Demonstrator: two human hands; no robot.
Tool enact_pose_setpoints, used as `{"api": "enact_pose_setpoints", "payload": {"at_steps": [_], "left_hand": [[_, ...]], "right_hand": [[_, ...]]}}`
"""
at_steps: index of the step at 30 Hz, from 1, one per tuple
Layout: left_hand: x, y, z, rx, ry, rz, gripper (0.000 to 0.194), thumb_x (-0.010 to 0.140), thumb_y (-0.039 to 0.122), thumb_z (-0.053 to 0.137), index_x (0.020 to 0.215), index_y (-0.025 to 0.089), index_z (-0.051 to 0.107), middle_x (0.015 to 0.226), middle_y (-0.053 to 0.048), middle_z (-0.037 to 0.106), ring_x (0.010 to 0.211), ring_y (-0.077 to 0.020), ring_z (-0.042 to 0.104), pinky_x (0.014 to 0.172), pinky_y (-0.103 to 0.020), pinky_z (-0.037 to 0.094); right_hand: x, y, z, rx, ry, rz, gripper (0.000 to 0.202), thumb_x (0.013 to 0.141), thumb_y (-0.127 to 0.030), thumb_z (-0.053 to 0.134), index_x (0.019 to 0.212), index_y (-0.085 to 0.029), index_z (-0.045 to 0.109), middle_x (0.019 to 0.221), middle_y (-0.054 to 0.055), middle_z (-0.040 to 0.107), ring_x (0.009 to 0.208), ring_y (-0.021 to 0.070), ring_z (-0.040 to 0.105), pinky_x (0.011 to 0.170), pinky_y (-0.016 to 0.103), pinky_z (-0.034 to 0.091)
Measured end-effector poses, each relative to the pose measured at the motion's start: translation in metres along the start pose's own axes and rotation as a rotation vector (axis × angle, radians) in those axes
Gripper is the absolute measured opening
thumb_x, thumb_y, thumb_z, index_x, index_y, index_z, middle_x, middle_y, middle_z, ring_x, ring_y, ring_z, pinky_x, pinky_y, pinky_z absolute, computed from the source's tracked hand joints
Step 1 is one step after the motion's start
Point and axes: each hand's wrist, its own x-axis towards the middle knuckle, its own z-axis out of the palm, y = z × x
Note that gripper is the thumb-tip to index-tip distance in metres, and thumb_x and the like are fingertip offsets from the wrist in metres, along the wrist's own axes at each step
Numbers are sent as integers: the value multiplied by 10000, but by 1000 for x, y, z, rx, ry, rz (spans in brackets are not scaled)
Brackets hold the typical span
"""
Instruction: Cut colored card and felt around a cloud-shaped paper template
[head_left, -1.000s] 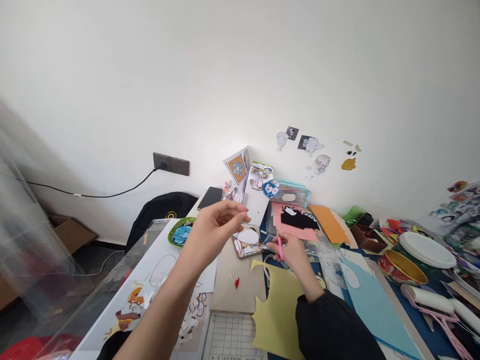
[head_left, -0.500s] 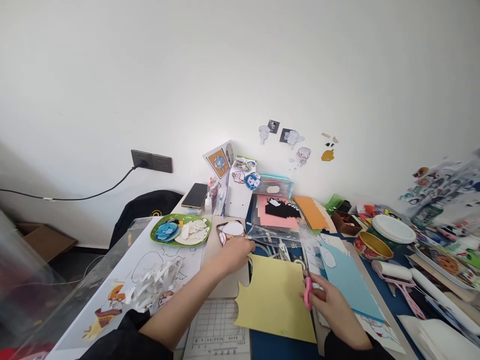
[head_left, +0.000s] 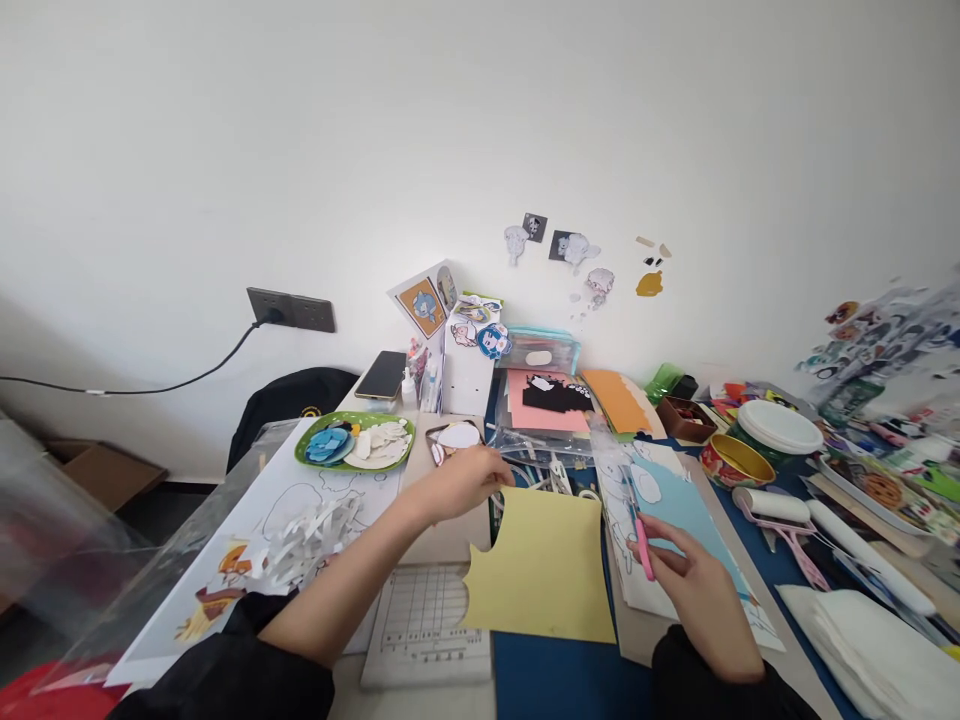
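My left hand [head_left: 472, 482] pinches the upper left corner of a yellow sheet [head_left: 544, 570], whose left edge has curved cut-outs. In my right hand [head_left: 686, 575] are pink-handled scissors [head_left: 643, 548], held to the right of the yellow sheet and apart from it, their blades pointing up and away. Below the scissors lie a drawing on white paper [head_left: 615, 500] and a blue sheet [head_left: 694, 510]. Just beyond my left hand is a small tray with a white oval cut-out [head_left: 457, 435].
A green tray [head_left: 300, 450] with blue and white pieces stands at the left, near white paper strips [head_left: 319, 540]. Pink paper [head_left: 517, 412], a gold-rimmed tin [head_left: 739, 462], a lint roller [head_left: 776, 506] and a lidded tub [head_left: 780, 428] lie farther back and right.
My right hand and the scissors have moved right, away from the yellow sheet's edge. The sheet has shifted slightly left and up in view, and the whole view has shifted a little.
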Motion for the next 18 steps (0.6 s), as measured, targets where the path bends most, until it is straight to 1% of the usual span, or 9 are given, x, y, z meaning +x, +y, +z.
{"api": "enact_pose_setpoints", "payload": {"at_steps": [2, 4, 9, 11, 12, 14, 16, 17, 18], "left_hand": [[-4, 5, -8, -82, 2, 10, 176, 905, 274, 534, 921, 139, 646, 955, -53, 671, 892, -182, 627, 814, -385, 501], [-9, 9, -15, -159, 7, 9, 175, 897, 236, 520, 920, 150, 670, 925, -52, 694, 847, -178, 641, 781, -339, 503], [-26, 19, -37, -308, 20, 34, 206, 853, 215, 517, 908, 192, 714, 901, -35, 720, 824, -176, 650, 700, -238, 481], [-33, 25, -46, -349, 31, 57, 206, 849, 208, 523, 917, 194, 717, 895, -31, 721, 828, -168, 644, 690, -222, 469], [-37, 29, -50, -365, 44, 67, 207, 851, 206, 523, 922, 194, 718, 896, -31, 720, 829, -164, 639, 691, -219, 463], [-42, 36, -55, -393, 76, 84, 210, 859, 206, 520, 933, 193, 716, 898, -32, 717, 826, -158, 630, 694, -218, 452], [-46, 41, -58, -418, 106, 96, 211, 868, 210, 515, 935, 192, 714, 908, -33, 713, 824, -156, 623, 696, -221, 445], [-48, 43, -59, -430, 121, 99, 212, 874, 217, 509, 936, 193, 711, 917, -33, 711, 827, -156, 620, 699, -223, 443], [-49, 45, -59, -441, 138, 100, 214, 882, 229, 503, 937, 195, 708, 932, -34, 708, 836, -158, 618, 706, -227, 442]], "right_hand": [[0, -1, -1, -48, 11, -2, 389, 689, -415, 652, 1013, -202, 680, 986, 80, 718, 893, 294, 683, 612, 277, 535], [1, -2, -5, -87, 13, 1, 375, 674, -402, 661, 990, -203, 697, 972, 76, 728, 873, 293, 684, 595, 280, 538], [11, -8, -27, -159, 86, -8, 399, 670, -421, 659, 990, -186, 696, 849, 80, 752, 908, 320, 677, 629, 300, 549], [14, -9, -31, -193, 89, -31, 359, 657, -395, 676, 948, -188, 712, 811, 76, 752, 865, 325, 682, 597, 308, 545], [15, -9, -28, -204, 71, -54, 327, 652, -382, 684, 917, -193, 722, 802, 69, 752, 831, 316, 684, 578, 305, 541], [15, -8, -14, -215, 10, -120, 265, 685, -369, 675, 886, -204, 725, 784, 41, 744, 738, 262, 677, 571, 293, 534], [14, -3, 9, -241, -58, -172, 218, 748, -374, 675, 856, -187, 713, 695, 13, 714, 635, 206, 653, 549, 287, 520], [14, 0, 21, -257, -85, -193, 214, 809, -367, 649, 871, -166, 693, 695, 1, 697, 617, 173, 643, 560, 287, 517], [14, 3, 32, -270, -99, -217, 208, 852, -357, 624, 875, -159, 681, 748, -4, 692, 641, 161, 644, 595, 292, 524]]}}
